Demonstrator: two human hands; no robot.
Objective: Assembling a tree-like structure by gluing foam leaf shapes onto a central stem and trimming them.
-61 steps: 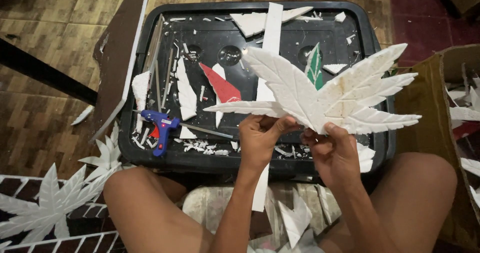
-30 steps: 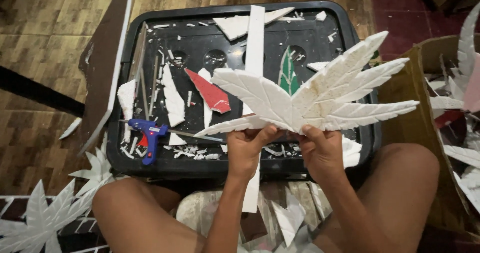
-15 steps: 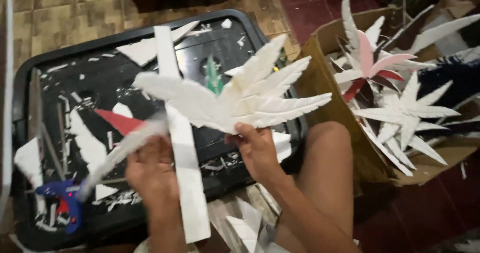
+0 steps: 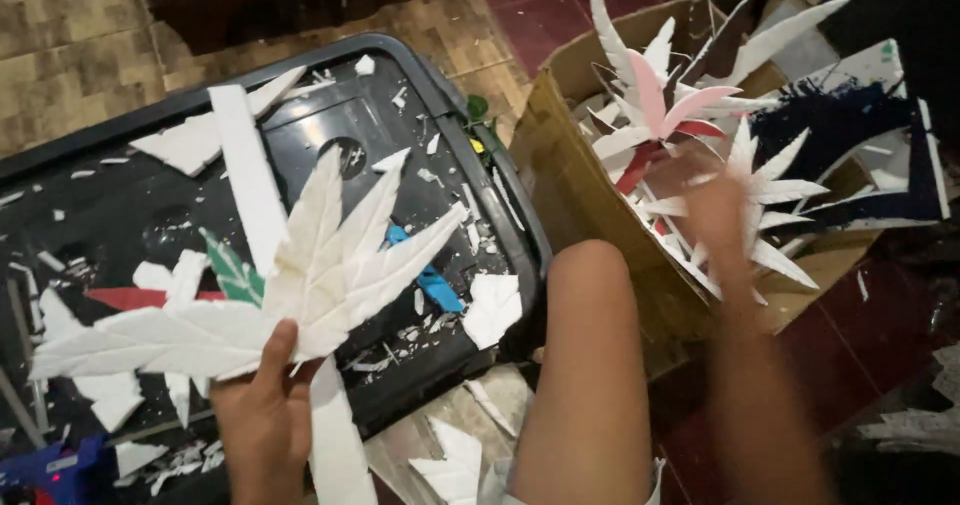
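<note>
Left hand [image 4: 262, 405] gripping one white foam leaf [image 4: 290, 285], right hand [image 4: 715, 210] blurred

So the left hand [image 4: 262, 410] is low in the frame, with the foam leaf [image 4: 300, 285] fanning out above it, over the plastic bin lid [image 4: 330, 65]. Scraps lie all over that lid, a long foam strip [image 4: 250, 175] runs up behind the leaf, and a glue gun [image 4: 50, 470] sits left of the hand at the lid's near edge. To the hand's right comes a bent knee [image 4: 585, 305], then the cardboard box [image 4: 570, 185]. The right hand [image 4: 715, 210] is inside the box, among the stacked foam leaves [image 4: 690, 135].
</note>
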